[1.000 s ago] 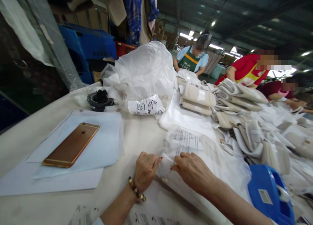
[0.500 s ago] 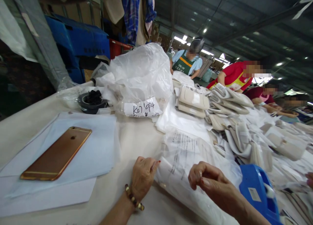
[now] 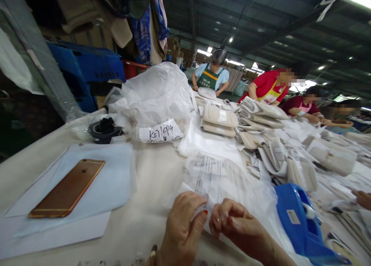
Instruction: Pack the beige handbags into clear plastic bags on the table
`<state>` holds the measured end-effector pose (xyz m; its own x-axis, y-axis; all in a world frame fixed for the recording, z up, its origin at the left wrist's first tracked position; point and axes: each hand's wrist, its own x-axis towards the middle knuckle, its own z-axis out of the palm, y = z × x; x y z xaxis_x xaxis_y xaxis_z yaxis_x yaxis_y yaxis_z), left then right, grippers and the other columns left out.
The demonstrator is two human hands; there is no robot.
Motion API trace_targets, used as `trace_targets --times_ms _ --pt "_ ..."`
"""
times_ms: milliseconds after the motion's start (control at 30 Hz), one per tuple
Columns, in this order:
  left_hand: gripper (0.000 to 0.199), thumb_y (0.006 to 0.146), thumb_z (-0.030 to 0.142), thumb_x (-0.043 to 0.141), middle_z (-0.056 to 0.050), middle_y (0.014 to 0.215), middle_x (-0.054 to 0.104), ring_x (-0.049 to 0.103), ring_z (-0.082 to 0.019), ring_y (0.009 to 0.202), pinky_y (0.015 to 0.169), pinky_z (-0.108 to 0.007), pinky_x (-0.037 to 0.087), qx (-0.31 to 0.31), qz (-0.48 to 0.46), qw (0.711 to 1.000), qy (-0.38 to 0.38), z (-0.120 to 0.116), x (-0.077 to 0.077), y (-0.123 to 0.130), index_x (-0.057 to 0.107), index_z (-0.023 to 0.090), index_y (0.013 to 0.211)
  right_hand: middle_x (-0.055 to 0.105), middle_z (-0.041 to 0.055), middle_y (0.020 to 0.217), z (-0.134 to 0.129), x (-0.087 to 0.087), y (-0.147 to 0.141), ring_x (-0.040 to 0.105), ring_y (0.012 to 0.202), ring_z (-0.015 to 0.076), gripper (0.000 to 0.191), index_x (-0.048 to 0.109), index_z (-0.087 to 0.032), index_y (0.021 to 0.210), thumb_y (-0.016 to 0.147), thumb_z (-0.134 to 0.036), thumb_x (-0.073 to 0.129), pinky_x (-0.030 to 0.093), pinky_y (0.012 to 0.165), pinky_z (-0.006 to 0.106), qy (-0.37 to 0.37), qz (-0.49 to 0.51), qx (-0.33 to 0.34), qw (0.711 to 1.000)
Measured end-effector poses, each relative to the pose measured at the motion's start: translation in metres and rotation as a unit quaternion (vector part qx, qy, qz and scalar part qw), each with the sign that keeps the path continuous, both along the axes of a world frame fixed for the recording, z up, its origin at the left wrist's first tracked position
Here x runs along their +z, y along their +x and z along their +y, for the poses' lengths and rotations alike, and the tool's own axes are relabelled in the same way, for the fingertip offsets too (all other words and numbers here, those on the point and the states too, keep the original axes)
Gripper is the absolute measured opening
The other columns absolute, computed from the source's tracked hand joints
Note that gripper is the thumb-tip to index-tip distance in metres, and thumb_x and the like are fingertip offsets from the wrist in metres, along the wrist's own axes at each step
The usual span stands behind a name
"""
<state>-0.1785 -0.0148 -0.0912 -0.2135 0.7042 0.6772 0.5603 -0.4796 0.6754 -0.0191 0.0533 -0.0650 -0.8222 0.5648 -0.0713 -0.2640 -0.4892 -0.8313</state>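
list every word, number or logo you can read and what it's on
"K071094", apparently, handwritten on the white label of the big plastic bag; line below unclear
"OMLUN", as best I can tell, on the green apron; characters below blurred
Apple logo on the phone
Too small or blurred: clear bag, blue crate, sticker on the blue dispenser

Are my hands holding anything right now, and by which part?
I can't tell: your left hand and right hand, fingers curled, are at the near side of the printed clear plastic bag, but any pinch isn't clear.
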Motion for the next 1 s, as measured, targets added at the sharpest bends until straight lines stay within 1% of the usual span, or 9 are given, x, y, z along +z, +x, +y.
trace_targets --times_ms 100,233,500,667,767,833,900,933,1000 --pt "0.021 0.088 0.017 0.041 -0.003 0.089 0.063 0.059 -0.013 0.085 0.076 -0.023 0.048 -0.145 -0.144 0.975 -0.092 -0.004 0.012 0.016 0.06 0.023 0.089 0.061 0.0015 0.071 -0.006 0.0 0.006 0.056 0.069 0.0136 0.013 0.065 -0.018 0.076 0.072 -0.03 0.069 0.039 0.07 0.028 -0.009 0.001 0.0 1.0" --pt "0.015 0.082 0.021 0.049 -0.005 0.09 0.062 0.058 -0.016 0.088 0.081 -0.027 0.045 -0.233 -0.221 0.928 -0.192 -0.004 0.017 0.023 0.062 0.018 0.077 0.065 0.0039 0.069 -0.011 -0.002 0.017 0.058 0.071 0.0148 0.01 0.066 -0.016 0.077 0.074 -0.025 0.067 0.039 0.072 0.029 -0.005 0.006 -0.001 1.0" --pt "0.015 0.076 0.029 0.061 -0.004 0.087 0.061 0.057 -0.017 0.085 0.08 -0.029 0.042 -0.307 -0.321 0.857 -0.262 -0.006 0.014 0.032 0.063 0.016 0.068 0.066 0.0053 0.069 -0.021 -0.005 0.033 0.06 0.069 0.0155 0.012 0.065 -0.014 0.075 0.075 -0.026 0.067 0.039 0.072 0.031 -0.006 -0.003 0.006 1.0" --pt "0.014 0.075 0.027 0.061 -0.004 0.09 0.058 0.055 -0.017 0.088 0.083 -0.03 0.039 -0.303 -0.314 0.858 -0.271 -0.005 0.008 0.037 0.06 0.016 0.066 0.066 0.0042 0.068 -0.022 -0.006 0.04 0.059 0.068 0.0145 0.014 0.063 -0.014 0.074 0.075 -0.028 0.067 0.039 0.072 0.03 -0.003 -0.026 0.012 1.0" --pt "0.016 0.076 0.027 0.057 -0.004 0.094 0.055 0.053 -0.017 0.091 0.087 -0.03 0.036 -0.279 -0.281 0.873 -0.284 -0.005 0.008 0.036 0.055 0.017 0.064 0.064 0.0042 0.07 -0.018 -0.005 0.045 0.058 0.069 0.0144 0.017 0.061 -0.013 0.075 0.076 -0.03 0.065 0.039 0.073 0.03 0.034 -0.094 0.012 0.995" --pt "0.016 0.077 0.028 0.052 -0.004 0.097 0.053 0.052 -0.017 0.092 0.087 -0.03 0.035 -0.265 -0.246 0.885 -0.293 -0.006 0.009 0.034 0.051 0.017 0.065 0.063 0.0035 0.072 -0.016 -0.001 0.048 0.057 0.071 0.014 0.02 0.059 -0.013 0.075 0.076 -0.033 0.063 0.04 0.073 0.029 0.075 -0.161 0.019 0.984" --pt "0.017 0.079 0.029 0.048 -0.004 0.092 0.053 0.052 -0.016 0.088 0.082 -0.028 0.037 -0.251 -0.207 0.895 -0.306 -0.009 0.01 0.032 0.047 0.018 0.066 0.06 0.0017 0.071 -0.015 0.004 0.049 0.054 0.07 0.0133 0.021 0.058 -0.014 0.075 0.077 -0.035 0.061 0.04 0.069 0.027 0.154 -0.242 0.027 0.958" --pt "0.017 0.08 0.029 0.046 -0.003 0.086 0.053 0.052 -0.015 0.083 0.077 -0.027 0.038 -0.244 -0.187 0.896 -0.32 -0.01 0.01 0.031 0.046 0.019 0.067 0.059 0.0009 0.071 -0.016 0.007 0.048 0.053 0.07 0.0132 0.02 0.058 -0.015 0.075 0.078 -0.035 0.059 0.039 0.066 0.026 0.209 -0.289 0.028 0.934" --pt "0.018 0.083 0.029 0.041 0.0 0.072 0.053 0.05 -0.013 0.069 0.065 -0.024 0.038 -0.234 -0.143 0.893 -0.357 -0.013 0.009 0.032 0.045 0.019 0.069 0.058 0.0004 0.071 -0.019 0.011 0.046 0.052 0.068 0.0133 0.016 0.057 -0.016 0.076 0.082 -0.031 0.053 0.038 0.063 0.025 0.326 -0.378 0.015 0.867"
